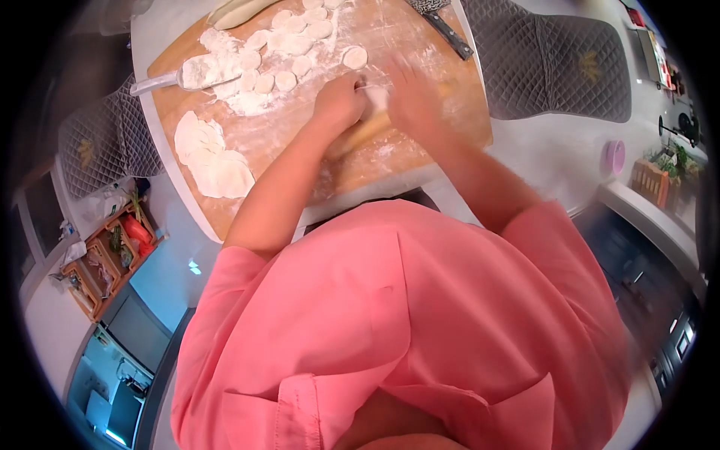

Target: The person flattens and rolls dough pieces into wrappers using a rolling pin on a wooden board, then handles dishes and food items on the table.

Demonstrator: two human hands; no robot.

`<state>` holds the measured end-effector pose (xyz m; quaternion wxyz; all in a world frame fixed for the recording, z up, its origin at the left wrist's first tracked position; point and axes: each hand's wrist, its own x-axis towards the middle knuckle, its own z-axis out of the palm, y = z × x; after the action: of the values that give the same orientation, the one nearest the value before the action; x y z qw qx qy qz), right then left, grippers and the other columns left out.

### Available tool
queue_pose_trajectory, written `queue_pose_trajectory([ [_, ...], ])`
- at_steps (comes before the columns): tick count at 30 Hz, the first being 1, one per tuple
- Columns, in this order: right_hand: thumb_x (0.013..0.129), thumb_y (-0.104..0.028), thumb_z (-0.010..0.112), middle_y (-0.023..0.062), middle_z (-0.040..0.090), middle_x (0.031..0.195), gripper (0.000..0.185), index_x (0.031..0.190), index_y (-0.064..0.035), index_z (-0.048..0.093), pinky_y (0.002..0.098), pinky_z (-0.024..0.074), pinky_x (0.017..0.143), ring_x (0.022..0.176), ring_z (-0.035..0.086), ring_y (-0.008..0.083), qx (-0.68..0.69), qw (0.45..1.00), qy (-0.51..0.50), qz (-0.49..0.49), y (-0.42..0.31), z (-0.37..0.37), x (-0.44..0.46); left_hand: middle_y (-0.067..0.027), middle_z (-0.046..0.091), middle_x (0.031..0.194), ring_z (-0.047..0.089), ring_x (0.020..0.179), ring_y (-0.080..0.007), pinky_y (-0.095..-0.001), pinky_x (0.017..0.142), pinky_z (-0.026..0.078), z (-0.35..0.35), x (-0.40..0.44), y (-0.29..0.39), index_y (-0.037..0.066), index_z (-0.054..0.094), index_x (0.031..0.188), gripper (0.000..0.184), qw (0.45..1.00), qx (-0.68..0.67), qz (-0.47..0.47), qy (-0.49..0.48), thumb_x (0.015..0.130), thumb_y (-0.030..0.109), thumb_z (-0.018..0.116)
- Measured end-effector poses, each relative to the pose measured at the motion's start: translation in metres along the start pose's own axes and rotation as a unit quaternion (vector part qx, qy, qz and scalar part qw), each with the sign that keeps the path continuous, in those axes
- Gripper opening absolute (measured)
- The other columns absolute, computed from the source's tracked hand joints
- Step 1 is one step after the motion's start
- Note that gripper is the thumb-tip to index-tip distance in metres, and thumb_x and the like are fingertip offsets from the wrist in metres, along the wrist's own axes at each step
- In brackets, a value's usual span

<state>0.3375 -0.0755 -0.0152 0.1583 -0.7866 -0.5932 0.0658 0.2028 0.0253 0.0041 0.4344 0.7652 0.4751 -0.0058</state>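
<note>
My left hand (340,100) is closed at the edge of a white dough piece (377,98) on the floured board (285,139). My right hand (412,96), blurred by motion, lies spread over a wooden rolling pin (361,135) with its fingers stretched forward. The pin slants across the board just below the dough piece. Beyond my hands is a single dough round (355,58). Several small dough pieces (286,81) lie in flour at the upper left. A stack of flat wrappers (214,161) rests at the board's left side.
A scoop (169,81) with flour lies on the board's left edge. A knife (450,34) is at the upper right, and a dough roll (241,11) at the top. Quilted chair covers (551,64) flank the table. A pink round object (614,157) is farther right.
</note>
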Motion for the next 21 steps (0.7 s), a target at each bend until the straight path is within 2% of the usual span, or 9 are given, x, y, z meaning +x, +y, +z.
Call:
queue_pose_trajectory([
  [1,0.088,-0.015,0.048,0.0149,0.046,0.144,0.052,0.138,-0.0033,0.045,0.0471,0.0336,0.107,0.131,0.043,0.0327,0.005,0.999,-0.017,-0.04,0.007,0.0,-0.018,-0.0197,0.068,0.094,0.065,0.093,-0.0367,-0.045,0.082,0.05,-0.001,-0.002,-0.006,0.002,0.063,0.101,0.026,1.0,-0.002,0.0,0.004,0.082,0.017,0.055],
  [4,0.088,-0.015,0.047,0.0149,0.045,0.145,0.052,0.139,-0.0035,0.044,0.0471,0.0341,0.106,0.131,0.042,0.033,0.0,0.999,0.006,-0.033,0.005,0.006,-0.025,-0.0193,0.068,0.095,0.065,0.094,-0.0369,-0.045,0.082,0.05,0.004,-0.009,-0.024,0.002,0.063,0.102,0.026,0.997,-0.045,-0.037,-0.045,0.082,0.018,0.057],
  [6,0.088,-0.014,0.048,0.0152,0.046,0.144,0.052,0.138,-0.0031,0.044,0.0476,0.0347,0.106,0.131,0.042,0.0332,0.0,0.999,0.04,-0.031,-0.008,0.018,0.011,-0.0196,0.068,0.094,0.065,0.093,-0.0368,-0.0454,0.081,0.05,0.016,-0.01,-0.027,0.002,0.063,0.1,0.025,0.995,-0.082,0.039,0.031,0.081,0.018,0.059],
  [7,0.088,-0.013,0.048,0.0155,0.047,0.143,0.051,0.138,-0.0027,0.045,0.0482,0.0352,0.105,0.131,0.043,0.0335,-0.003,0.996,0.079,-0.029,-0.013,0.022,0.033,-0.0202,0.068,0.095,0.064,0.094,-0.0375,-0.0461,0.081,0.05,0.01,-0.014,-0.01,0.001,0.062,0.1,0.025,0.996,-0.064,0.014,0.053,0.081,0.017,0.059],
  [11,0.086,-0.012,0.05,0.016,0.046,0.144,0.053,0.138,-0.0014,0.044,0.0489,0.0349,0.105,0.132,0.041,0.0329,0.028,0.998,0.042,0.047,-0.021,0.018,0.038,-0.0197,0.068,0.092,0.064,0.091,-0.0372,-0.0437,0.079,0.05,-0.006,-0.009,-0.007,0.001,0.061,0.097,0.024,0.999,0.028,0.008,0.026,0.08,0.017,0.059],
  [13,0.088,-0.013,0.05,0.0163,0.047,0.143,0.053,0.138,-0.0003,0.043,0.0489,0.0355,0.104,0.13,0.043,0.033,0.005,1.0,0.013,-0.028,-0.009,0.007,-0.014,-0.0186,0.067,0.088,0.064,0.086,-0.0357,-0.0409,0.077,0.05,-0.002,-0.01,-0.031,0.002,0.059,0.094,0.023,0.997,-0.081,-0.011,0.005,0.078,0.019,0.06],
  [18,0.088,-0.017,0.054,0.0136,0.048,0.142,0.054,0.139,-0.0047,0.043,0.0474,0.0296,0.109,0.136,0.037,0.0331,0.019,0.998,0.038,-0.036,-0.015,0.02,0.003,-0.0175,0.067,0.087,0.065,0.084,-0.0343,-0.042,0.074,0.05,0.005,-0.024,-0.041,0.005,0.06,0.097,0.024,0.981,-0.189,-0.012,-0.046,0.079,0.019,0.059],
  [20,0.089,-0.017,0.053,0.0139,0.049,0.141,0.053,0.139,-0.0047,0.044,0.0477,0.0299,0.109,0.135,0.039,0.0333,0.016,0.999,0.037,-0.026,-0.023,0.028,0.04,-0.0168,0.068,0.09,0.065,0.087,-0.0355,-0.0445,0.075,0.05,-0.006,-0.022,-0.016,0.006,0.064,0.1,0.024,0.996,0.02,0.027,0.079,0.082,0.02,0.058],
  [21,0.089,-0.015,0.051,0.0153,0.046,0.143,0.055,0.141,-0.0038,0.041,0.0478,0.031,0.108,0.134,0.04,0.0344,0.011,0.998,0.057,-0.003,-0.026,0.035,0.053,-0.0164,0.069,0.092,0.065,0.089,-0.0361,-0.0462,0.075,0.05,-0.009,-0.017,-0.015,0.007,0.067,0.1,0.024,0.997,0.026,0.024,0.074,0.084,0.021,0.056],
])
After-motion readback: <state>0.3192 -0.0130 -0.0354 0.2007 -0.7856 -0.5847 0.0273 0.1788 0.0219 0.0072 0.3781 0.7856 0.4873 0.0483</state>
